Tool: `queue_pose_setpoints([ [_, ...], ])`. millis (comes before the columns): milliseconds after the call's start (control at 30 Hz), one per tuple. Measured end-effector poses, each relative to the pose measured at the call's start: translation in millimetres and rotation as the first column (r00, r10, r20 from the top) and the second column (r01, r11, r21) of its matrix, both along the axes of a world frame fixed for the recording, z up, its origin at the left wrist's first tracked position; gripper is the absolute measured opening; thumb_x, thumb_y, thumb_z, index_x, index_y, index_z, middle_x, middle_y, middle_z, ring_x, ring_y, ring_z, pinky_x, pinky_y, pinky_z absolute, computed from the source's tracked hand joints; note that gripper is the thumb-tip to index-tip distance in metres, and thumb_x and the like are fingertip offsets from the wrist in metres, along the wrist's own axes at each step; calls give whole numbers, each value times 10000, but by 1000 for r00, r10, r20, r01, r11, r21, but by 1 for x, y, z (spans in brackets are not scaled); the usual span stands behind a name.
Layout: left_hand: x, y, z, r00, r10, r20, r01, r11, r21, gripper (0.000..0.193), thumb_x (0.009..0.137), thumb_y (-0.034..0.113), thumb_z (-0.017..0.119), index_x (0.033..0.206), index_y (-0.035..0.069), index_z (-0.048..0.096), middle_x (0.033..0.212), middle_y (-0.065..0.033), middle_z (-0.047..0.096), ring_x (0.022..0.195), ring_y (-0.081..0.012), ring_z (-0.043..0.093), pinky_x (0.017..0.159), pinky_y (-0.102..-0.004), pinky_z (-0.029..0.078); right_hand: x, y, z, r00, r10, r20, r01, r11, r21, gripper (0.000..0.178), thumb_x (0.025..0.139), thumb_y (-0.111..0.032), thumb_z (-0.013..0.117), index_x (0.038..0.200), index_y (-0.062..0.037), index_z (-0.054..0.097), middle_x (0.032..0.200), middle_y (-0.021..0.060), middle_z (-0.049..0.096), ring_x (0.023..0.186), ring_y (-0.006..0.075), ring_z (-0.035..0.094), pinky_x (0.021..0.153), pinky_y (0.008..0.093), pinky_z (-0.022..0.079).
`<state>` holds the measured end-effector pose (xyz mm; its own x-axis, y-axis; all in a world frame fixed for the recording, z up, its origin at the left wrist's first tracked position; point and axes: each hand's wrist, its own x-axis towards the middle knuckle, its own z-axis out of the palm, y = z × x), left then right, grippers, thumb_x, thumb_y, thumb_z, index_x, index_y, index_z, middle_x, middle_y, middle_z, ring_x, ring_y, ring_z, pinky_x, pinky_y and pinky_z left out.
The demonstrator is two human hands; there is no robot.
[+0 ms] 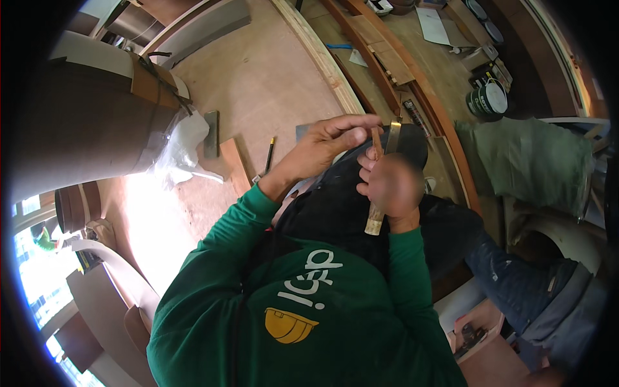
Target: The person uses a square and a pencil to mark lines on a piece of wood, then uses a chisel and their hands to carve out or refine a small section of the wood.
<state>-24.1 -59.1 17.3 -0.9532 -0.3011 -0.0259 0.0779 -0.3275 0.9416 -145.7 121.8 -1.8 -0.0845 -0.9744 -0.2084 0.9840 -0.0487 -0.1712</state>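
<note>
My right hand (393,187), partly blurred, is closed around the handle of a chisel (394,137). The chisel's flat metal blade points away from me, and its pale wooden handle end shows below the fist. Beside the blade stands a small reddish-brown strip of wood (377,142), its lower end by my right fingers. My left hand (329,145) comes in from the left with its thumb and fingertips closed at the strip's upper end. Both hands are over my dark-clothed leg (409,138). Whether the blade touches the strip I cannot tell.
Left of my arm are a pencil (270,153), a wooden offcut (235,166) and a dark flat block (211,134). A large brown roll (77,122) with plastic wrap (187,148) stands at left. Curved wooden strips (445,122) and a green tub (487,99) are at right.
</note>
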Motion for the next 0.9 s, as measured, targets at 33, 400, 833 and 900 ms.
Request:
queue_pose_setpoints([
  [33,-4,-1,-3,999,-46,5,47,998,-30,387,1114,239,635,1429,16,670,1260,-86,740,1205,-177,673,1115,-351,501,2,0,-1,1000,14,12,-14,1000,-4,262,1101,-216,597,1230,11,605,963,43,596,590,57,509,577,261,454],
  [400,-3,-6,-23,977,182,113,-189,981,47,303,1054,244,739,1213,-13,763,1047,-42,770,968,-123,696,903,-298,571,-8,14,16,872,11,-490,187,917,353,469,1123,-340,576,1336,65,678,1158,117,726,597,69,487,570,257,461],
  [833,-4,-5,-12,971,182,158,-179,983,-39,274,1045,198,752,1206,-25,752,1034,-47,764,951,-112,680,886,-286,557,-4,-17,47,-38,263,-964,588,786,191,234,893,-169,878,1010,12,786,853,35,694,670,73,549,603,275,444],
  [900,-3,-5,-13,974,175,147,-172,985,-33,271,1047,189,749,1212,-26,748,1036,-49,764,950,-113,680,884,-283,556,-5,-16,45,24,274,-961,584,777,236,213,911,-169,855,1010,8,790,856,57,705,681,83,563,606,286,446],
])
